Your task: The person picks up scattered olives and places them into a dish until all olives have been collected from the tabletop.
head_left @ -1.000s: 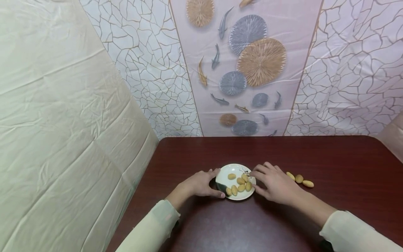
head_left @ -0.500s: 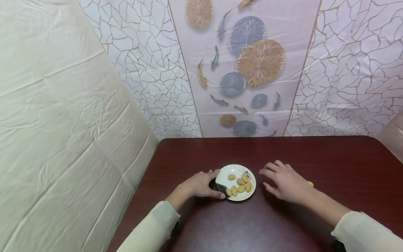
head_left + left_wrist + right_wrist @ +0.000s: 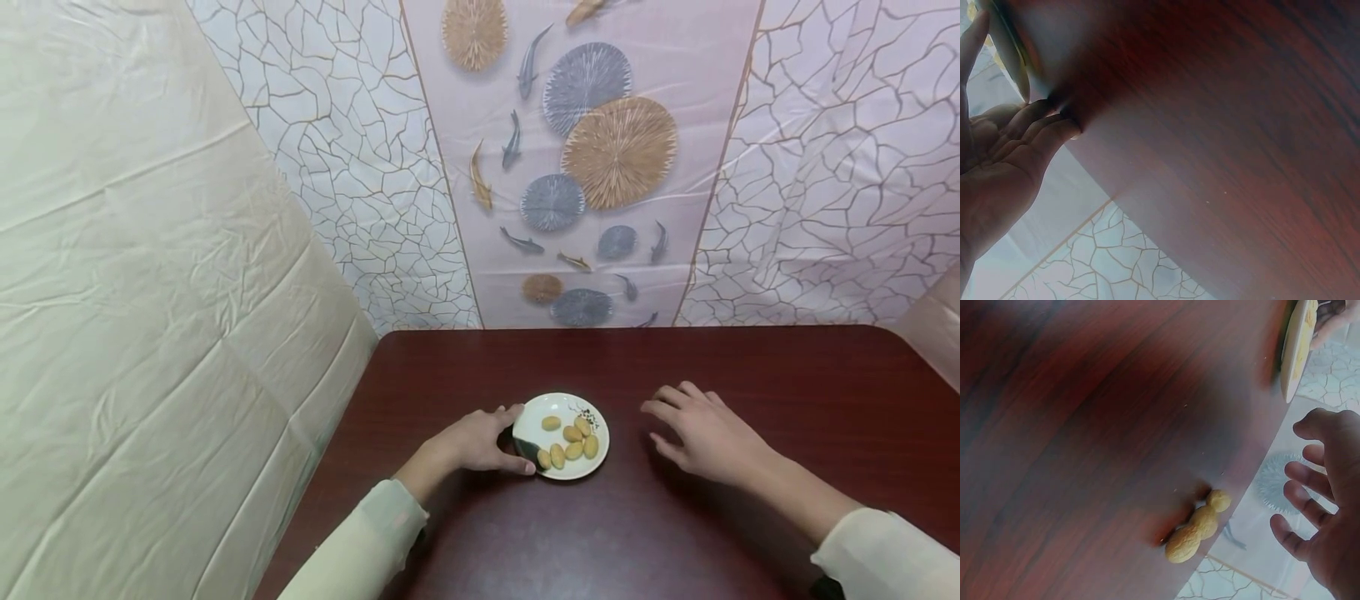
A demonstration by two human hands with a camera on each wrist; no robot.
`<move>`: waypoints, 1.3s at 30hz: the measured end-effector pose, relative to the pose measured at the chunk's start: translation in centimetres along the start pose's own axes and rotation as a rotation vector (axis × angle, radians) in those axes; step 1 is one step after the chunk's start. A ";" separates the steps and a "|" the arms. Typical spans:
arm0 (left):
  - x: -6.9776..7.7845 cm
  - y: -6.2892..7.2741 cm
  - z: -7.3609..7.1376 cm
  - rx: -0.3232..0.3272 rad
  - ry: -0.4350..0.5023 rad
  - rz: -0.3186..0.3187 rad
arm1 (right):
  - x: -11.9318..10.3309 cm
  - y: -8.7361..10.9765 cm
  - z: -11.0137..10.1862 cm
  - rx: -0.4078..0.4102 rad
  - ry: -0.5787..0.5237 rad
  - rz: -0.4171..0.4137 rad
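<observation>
A small white plate (image 3: 534,421) with a dark patch and a floral print lies on the table. On it rest several yellow-brown oval pieces (image 3: 573,451), like nuts. My left hand (image 3: 472,442) holds the plate's left edge, thumb in front and fingers behind. To the right of the plate, apart from it, my right hand (image 3: 708,437) hovers with relaxed fingers and nothing in them. Three wrinkled tan ovals (image 3: 1183,542) lie in a row on the table in the right wrist view, a short way from that hand; in the head view they are hidden behind it.
The dark red wooden table (image 3: 570,537) reaches back to a wall covering (image 3: 600,242) printed with fish and round leaves. A cream cloth (image 3: 172,333) hangs along the left side. Tiny crumbs are scattered on the wood in the right wrist view.
My right hand has drawn away from the plate to the right, coming in front of the three loose ovals. The left hand has stayed at the plate's edge.
</observation>
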State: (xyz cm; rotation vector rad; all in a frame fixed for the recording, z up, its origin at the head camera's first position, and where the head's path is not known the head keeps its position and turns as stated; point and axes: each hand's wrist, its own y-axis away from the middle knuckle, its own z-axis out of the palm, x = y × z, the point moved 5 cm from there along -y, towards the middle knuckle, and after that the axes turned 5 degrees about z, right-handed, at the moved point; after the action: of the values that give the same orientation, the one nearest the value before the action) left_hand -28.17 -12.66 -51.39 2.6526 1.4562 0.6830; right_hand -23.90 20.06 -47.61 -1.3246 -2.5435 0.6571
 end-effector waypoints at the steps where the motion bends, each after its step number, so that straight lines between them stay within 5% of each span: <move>1: 0.0 0.0 0.0 0.001 0.001 0.001 | 0.2 0.1 0.1 -0.011 0.001 0.010; 18: -0.1 0.1 0.2 -0.008 -0.003 -0.007 | 3.7 1.8 0.9 -0.166 0.051 0.193; 39: -0.1 0.0 0.2 -0.004 0.003 -0.008 | 4.9 2.6 1.7 -0.171 0.107 0.236</move>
State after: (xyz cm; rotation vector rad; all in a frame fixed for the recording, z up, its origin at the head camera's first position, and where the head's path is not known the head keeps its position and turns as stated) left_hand -28.13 -12.72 -51.60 2.6425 1.4643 0.6880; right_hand -25.48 24.81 -50.44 -1.6877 -2.4250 0.4013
